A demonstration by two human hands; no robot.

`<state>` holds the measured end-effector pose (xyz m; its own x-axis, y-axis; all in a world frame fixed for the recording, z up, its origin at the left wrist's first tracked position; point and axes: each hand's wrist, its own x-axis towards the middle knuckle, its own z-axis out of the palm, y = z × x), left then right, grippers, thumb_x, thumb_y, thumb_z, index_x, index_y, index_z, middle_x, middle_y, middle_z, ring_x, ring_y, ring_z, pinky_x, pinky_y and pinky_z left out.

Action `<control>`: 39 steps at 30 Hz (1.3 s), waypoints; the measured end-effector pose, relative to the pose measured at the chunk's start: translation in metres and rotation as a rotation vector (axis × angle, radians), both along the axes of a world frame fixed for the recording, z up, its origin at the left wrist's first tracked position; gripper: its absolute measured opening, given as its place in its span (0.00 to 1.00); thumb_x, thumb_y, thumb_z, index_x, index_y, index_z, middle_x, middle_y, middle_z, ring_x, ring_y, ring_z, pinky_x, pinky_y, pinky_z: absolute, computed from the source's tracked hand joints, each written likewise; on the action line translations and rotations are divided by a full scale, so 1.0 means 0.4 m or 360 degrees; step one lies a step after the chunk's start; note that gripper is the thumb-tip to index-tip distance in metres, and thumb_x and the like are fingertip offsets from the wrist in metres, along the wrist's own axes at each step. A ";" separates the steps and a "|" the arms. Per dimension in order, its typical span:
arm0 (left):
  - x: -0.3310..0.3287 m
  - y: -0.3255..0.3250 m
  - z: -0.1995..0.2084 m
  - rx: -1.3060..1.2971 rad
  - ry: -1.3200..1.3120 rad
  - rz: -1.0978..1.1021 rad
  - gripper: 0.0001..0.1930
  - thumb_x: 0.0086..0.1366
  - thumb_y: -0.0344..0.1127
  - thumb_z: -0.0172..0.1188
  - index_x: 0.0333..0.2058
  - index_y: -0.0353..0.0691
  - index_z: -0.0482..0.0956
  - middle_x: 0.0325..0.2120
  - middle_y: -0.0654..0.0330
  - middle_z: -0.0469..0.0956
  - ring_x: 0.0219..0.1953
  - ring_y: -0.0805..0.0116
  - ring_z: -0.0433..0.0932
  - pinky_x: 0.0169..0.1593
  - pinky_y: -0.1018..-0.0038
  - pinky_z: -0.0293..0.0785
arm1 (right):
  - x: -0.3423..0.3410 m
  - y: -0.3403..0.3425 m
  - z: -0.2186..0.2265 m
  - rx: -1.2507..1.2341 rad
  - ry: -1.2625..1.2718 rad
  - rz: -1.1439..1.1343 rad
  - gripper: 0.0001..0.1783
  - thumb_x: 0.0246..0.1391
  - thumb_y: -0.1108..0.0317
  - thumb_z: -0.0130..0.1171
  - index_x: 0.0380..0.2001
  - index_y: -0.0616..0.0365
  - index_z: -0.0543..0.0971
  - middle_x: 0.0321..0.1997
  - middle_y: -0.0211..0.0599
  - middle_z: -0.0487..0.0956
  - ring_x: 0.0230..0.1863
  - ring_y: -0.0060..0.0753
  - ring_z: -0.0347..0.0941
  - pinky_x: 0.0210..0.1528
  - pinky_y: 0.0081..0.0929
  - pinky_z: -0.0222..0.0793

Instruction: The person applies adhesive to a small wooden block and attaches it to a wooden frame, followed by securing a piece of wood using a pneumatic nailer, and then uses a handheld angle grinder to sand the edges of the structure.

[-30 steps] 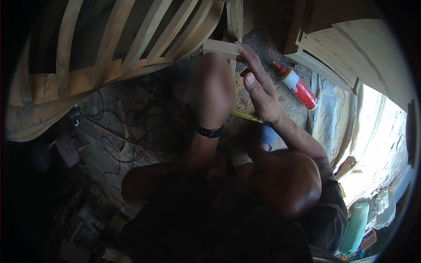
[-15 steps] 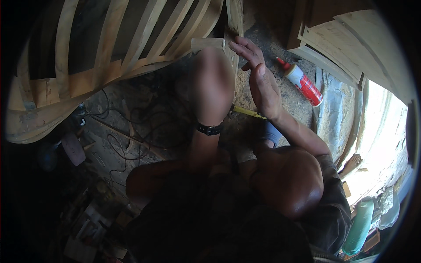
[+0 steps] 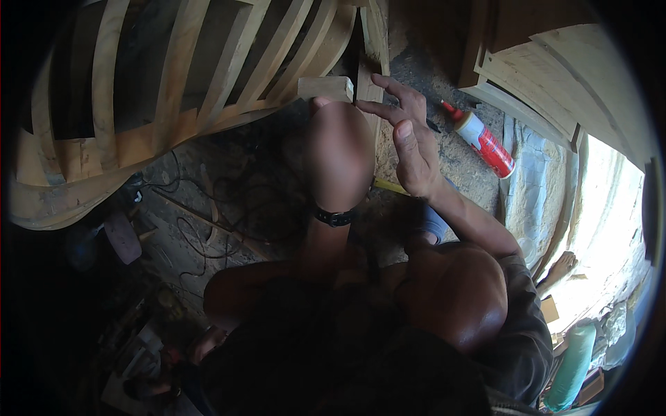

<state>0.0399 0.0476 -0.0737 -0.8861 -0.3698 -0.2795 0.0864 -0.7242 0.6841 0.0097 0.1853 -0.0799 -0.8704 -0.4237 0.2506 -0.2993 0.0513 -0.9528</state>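
My left hand (image 3: pixel 340 156), with a dark strap on its wrist, is in front of me and largely blurred. A fingertip shows against a short pale wooden block (image 3: pixel 325 88), which sits at the top of that hand and moves with it. Close by on the right is my right hand (image 3: pixel 415 149), its fingers apart and extended. Its index fingertip is beside the block's right end; whether it touches cannot be made out. A yellow strip (image 3: pixel 390 186), like a tape measure blade, lies below and between the hands, partly hidden.
Curved wooden ribs (image 3: pixel 180 66) fill the upper left, with a wooden beam (image 3: pixel 374 41) beside them. Right of my right hand lies a red-and-white glue bottle (image 3: pixel 485 144). Pale wooden panelling (image 3: pixel 555 76) stands at upper right. Cables (image 3: pixel 198 239) run over the floor at left.
My left hand and the block have come slightly nearer to me. My right hand has shifted down a little, its index finger now pointing toward the block's end. The view has moved slightly.
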 end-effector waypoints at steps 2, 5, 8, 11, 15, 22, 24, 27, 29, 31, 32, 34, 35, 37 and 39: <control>-0.006 0.005 0.011 -0.0157 -0.0013 0.0049 0.25 0.74 0.52 0.57 0.62 0.44 0.71 0.56 0.66 0.76 0.61 0.71 0.70 0.65 0.68 0.60 | 0.000 -0.024 0.002 -0.0351 -0.0074 -0.0197 0.34 0.74 0.46 0.37 0.59 0.66 0.78 0.69 0.57 0.67 0.71 0.55 0.57 0.73 0.48 0.50; 0.002 -0.016 0.010 -0.0211 0.0004 0.0073 0.26 0.74 0.53 0.57 0.62 0.43 0.71 0.58 0.64 0.75 0.65 0.69 0.66 0.67 0.68 0.57 | -0.016 -0.031 0.005 -0.0239 0.0041 0.0052 0.34 0.74 0.46 0.37 0.57 0.66 0.78 0.69 0.55 0.68 0.70 0.56 0.59 0.72 0.49 0.51; -0.010 -0.035 0.027 -0.0614 -0.0136 0.0220 0.23 0.75 0.48 0.58 0.59 0.38 0.72 0.56 0.59 0.76 0.62 0.68 0.70 0.65 0.68 0.62 | -0.050 -0.020 -0.013 -0.0134 0.0036 -0.0113 0.28 0.71 0.50 0.47 0.55 0.65 0.79 0.64 0.52 0.73 0.65 0.54 0.66 0.69 0.46 0.58; -0.066 -0.077 0.043 -0.1312 0.0077 0.0171 0.19 0.73 0.37 0.63 0.57 0.36 0.72 0.49 0.59 0.79 0.50 0.75 0.75 0.59 0.69 0.68 | -0.105 -0.025 -0.026 -0.0237 -0.0063 -0.0261 0.23 0.66 0.55 0.58 0.52 0.64 0.79 0.59 0.48 0.78 0.59 0.50 0.72 0.65 0.41 0.65; -0.159 -0.165 0.054 -0.2050 0.0010 0.0293 0.17 0.67 0.39 0.70 0.47 0.35 0.77 0.44 0.58 0.81 0.48 0.70 0.77 0.57 0.68 0.71 | -0.193 -0.078 -0.009 -0.0115 0.0152 -0.0134 0.23 0.59 0.63 0.64 0.56 0.60 0.77 0.56 0.48 0.80 0.58 0.49 0.76 0.61 0.40 0.70; -0.233 -0.149 0.039 -0.2294 -0.0014 0.0312 0.18 0.67 0.34 0.68 0.49 0.28 0.77 0.46 0.52 0.82 0.51 0.64 0.79 0.58 0.66 0.73 | -0.338 -0.147 0.007 -0.0299 0.0560 0.0018 0.27 0.60 0.74 0.57 0.62 0.66 0.67 0.57 0.54 0.78 0.60 0.53 0.75 0.63 0.42 0.70; -0.246 -0.157 0.025 -0.2225 0.0028 0.0312 0.16 0.69 0.30 0.65 0.51 0.26 0.76 0.48 0.51 0.81 0.51 0.65 0.80 0.59 0.67 0.74 | -0.366 -0.163 0.008 -0.0300 0.0494 0.0174 0.31 0.58 0.78 0.54 0.66 0.67 0.63 0.60 0.58 0.75 0.65 0.57 0.71 0.65 0.44 0.68; -0.265 -0.163 0.004 -0.2019 0.0143 0.0372 0.14 0.71 0.28 0.62 0.50 0.25 0.75 0.48 0.50 0.81 0.49 0.67 0.81 0.56 0.70 0.76 | -0.404 -0.182 0.005 -0.0282 0.0482 0.0327 0.34 0.58 0.78 0.53 0.68 0.67 0.61 0.61 0.60 0.75 0.65 0.59 0.71 0.66 0.46 0.66; -0.274 -0.142 0.008 -0.1863 0.0177 0.0412 0.13 0.71 0.27 0.61 0.50 0.24 0.75 0.46 0.51 0.82 0.47 0.68 0.82 0.54 0.72 0.76 | -0.425 -0.185 -0.004 -0.0241 0.0518 0.0377 0.34 0.58 0.77 0.53 0.68 0.66 0.60 0.59 0.60 0.76 0.64 0.60 0.71 0.65 0.46 0.67; -0.278 -0.141 0.008 -0.1814 0.0217 0.0418 0.14 0.71 0.28 0.62 0.49 0.24 0.75 0.44 0.50 0.83 0.45 0.67 0.82 0.53 0.71 0.77 | -0.440 -0.189 -0.008 -0.0186 0.0577 0.0407 0.33 0.59 0.76 0.53 0.68 0.65 0.61 0.57 0.61 0.77 0.62 0.62 0.72 0.64 0.48 0.67; -0.279 -0.141 0.008 -0.1789 0.0236 0.0421 0.14 0.71 0.29 0.62 0.49 0.24 0.75 0.42 0.50 0.83 0.44 0.67 0.82 0.52 0.70 0.77 | -0.442 -0.193 -0.011 -0.0198 0.0590 0.0396 0.33 0.59 0.75 0.54 0.68 0.64 0.61 0.56 0.60 0.78 0.62 0.63 0.72 0.64 0.48 0.67; -0.280 -0.139 0.023 -0.1789 0.0194 0.0330 0.14 0.72 0.27 0.60 0.51 0.23 0.73 0.44 0.50 0.82 0.46 0.68 0.82 0.53 0.72 0.77 | -0.443 -0.198 -0.018 -0.0218 0.0615 0.0368 0.32 0.59 0.74 0.54 0.68 0.63 0.62 0.54 0.60 0.79 0.61 0.64 0.73 0.63 0.49 0.67; -0.281 -0.137 0.029 -0.1787 0.0173 0.0285 0.14 0.72 0.26 0.59 0.51 0.23 0.73 0.44 0.50 0.82 0.46 0.68 0.82 0.54 0.73 0.76 | -0.442 -0.197 -0.022 -0.0206 0.0578 0.0356 0.32 0.59 0.74 0.54 0.67 0.63 0.62 0.54 0.60 0.79 0.60 0.63 0.73 0.63 0.49 0.68; -0.283 -0.131 0.033 -0.1785 0.0155 0.0335 0.14 0.72 0.27 0.58 0.51 0.23 0.73 0.45 0.50 0.82 0.46 0.68 0.81 0.54 0.73 0.76 | -0.442 -0.201 -0.020 -0.0193 0.0510 0.0338 0.31 0.59 0.74 0.55 0.66 0.63 0.64 0.53 0.59 0.80 0.60 0.63 0.74 0.62 0.50 0.68; -0.286 -0.126 0.033 -0.1780 0.0172 0.0386 0.13 0.72 0.27 0.58 0.50 0.24 0.73 0.45 0.51 0.81 0.46 0.69 0.81 0.53 0.73 0.76 | -0.445 -0.204 -0.020 -0.0208 0.0469 0.0354 0.31 0.59 0.75 0.55 0.66 0.63 0.64 0.52 0.59 0.80 0.59 0.62 0.74 0.61 0.49 0.69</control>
